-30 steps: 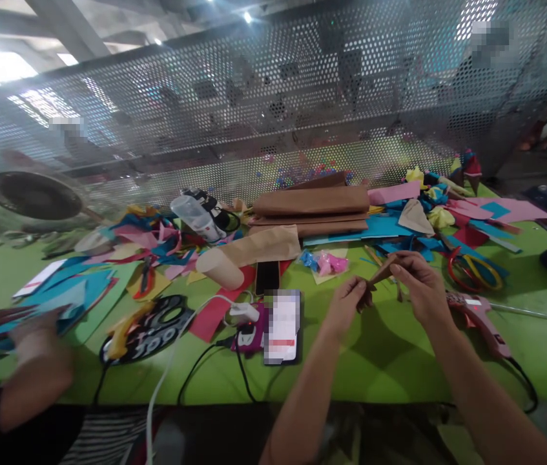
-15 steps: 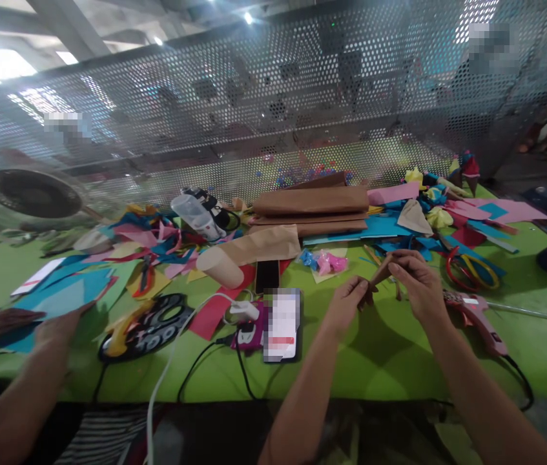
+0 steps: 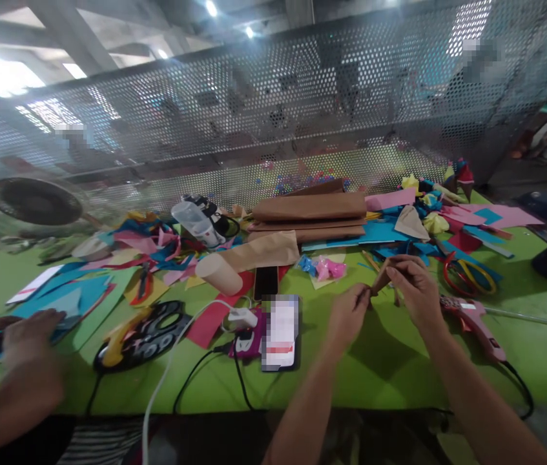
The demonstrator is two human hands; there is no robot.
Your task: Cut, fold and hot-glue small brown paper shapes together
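Note:
Over the green table, both my hands pinch a small folded piece of brown paper [image 3: 380, 276]. My left hand [image 3: 351, 311] has its fingers closed at the paper's near-left end. My right hand [image 3: 414, 285] grips the upper right side between thumb and fingers, hiding part of it. To the right of that hand lies a pink glue gun [image 3: 479, 326], its cord running off the near edge. Red-and-yellow-handled scissors [image 3: 471, 274] rest just beyond it. A clear bag of pink and blue pieces [image 3: 324, 267] sits past my left hand.
A co-worker's hands [image 3: 31, 332] handle blue paper at left. Two phones, the nearer one lit [image 3: 280, 332], lie beside a purple power strip [image 3: 248, 336]. Brown paper [image 3: 309, 208] is stacked against the perforated metal screen [image 3: 254, 123]. A fan [image 3: 35, 200] stands at far left.
The co-worker's near hand has moved left and inward over the blue paper. My hands keep hold of the brown paper with barely any shift; the view has tilted slightly.

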